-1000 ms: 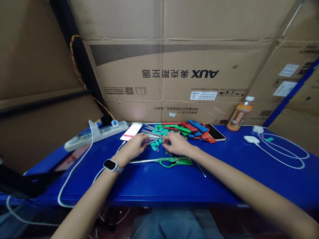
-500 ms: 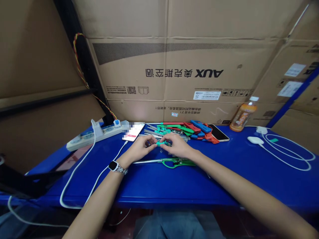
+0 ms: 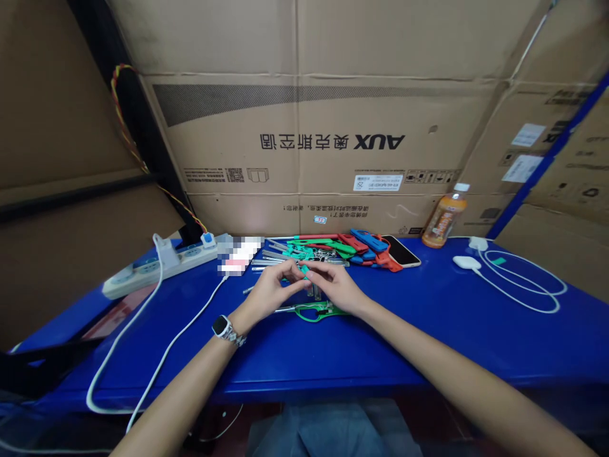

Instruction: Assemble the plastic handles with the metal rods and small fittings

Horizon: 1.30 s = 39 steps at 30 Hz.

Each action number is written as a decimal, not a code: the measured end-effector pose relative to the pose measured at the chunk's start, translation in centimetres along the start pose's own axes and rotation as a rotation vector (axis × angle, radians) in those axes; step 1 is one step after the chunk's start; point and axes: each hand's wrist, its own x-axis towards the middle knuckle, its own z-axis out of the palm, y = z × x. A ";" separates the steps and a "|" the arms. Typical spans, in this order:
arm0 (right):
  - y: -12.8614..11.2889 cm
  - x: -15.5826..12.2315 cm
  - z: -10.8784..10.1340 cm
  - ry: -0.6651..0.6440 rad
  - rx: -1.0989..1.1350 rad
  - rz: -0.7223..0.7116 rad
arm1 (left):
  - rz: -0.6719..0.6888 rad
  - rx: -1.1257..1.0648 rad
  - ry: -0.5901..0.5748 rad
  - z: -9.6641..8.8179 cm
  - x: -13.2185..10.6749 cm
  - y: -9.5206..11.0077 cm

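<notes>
My left hand [image 3: 273, 289] and my right hand [image 3: 335, 285] meet over the middle of the table, fingertips pinched together around a small teal plastic piece [image 3: 305, 271]. Most of that piece is hidden by the fingers. Just below the hands lies a green open-frame handle [image 3: 310, 313] with a metal tube, like a long-reach lighter with its inside showing. Behind them are more teal plastic pieces [image 3: 295, 250] and several thin metal tubes [image 3: 271, 254]. Red, blue and green plastic handle shells [image 3: 368, 244] are heaped to the right of these.
A phone with a lit screen [image 3: 240, 255] and a power strip [image 3: 159, 266] stand at the left, with white cables [image 3: 176, 346] running across the table. At the right are a dark phone [image 3: 402, 251], an orange drink bottle [image 3: 445, 219] and a white charger [image 3: 466, 262]. Cardboard [image 3: 328, 114] walls the back.
The view has turned slightly, so the table things appear farther left. Both hands have drawn closer together, their fingertips now touching around the teal piece.
</notes>
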 end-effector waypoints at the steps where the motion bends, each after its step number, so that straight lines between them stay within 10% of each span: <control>1: 0.0 -0.1 0.1 -0.027 0.043 0.030 | 0.028 0.044 0.011 0.1 0.0 0.0; 14: -0.5 -0.9 -1.1 -0.096 0.200 0.227 | 0.362 0.393 -0.111 -0.6 -1.0 0.7; 20: -1.6 -3.5 -2.4 -0.012 -0.372 -0.036 | 0.239 0.385 -0.191 -1.1 -1.4 0.2; 25: -2.2 -6.2 -3.4 -0.218 -0.813 -0.214 | 0.148 0.440 -0.279 -0.5 -1.9 0.4; 39: -1.5 -6.4 -3.1 -0.217 -0.768 -0.214 | 0.102 0.410 -0.290 0.0 -1.8 0.2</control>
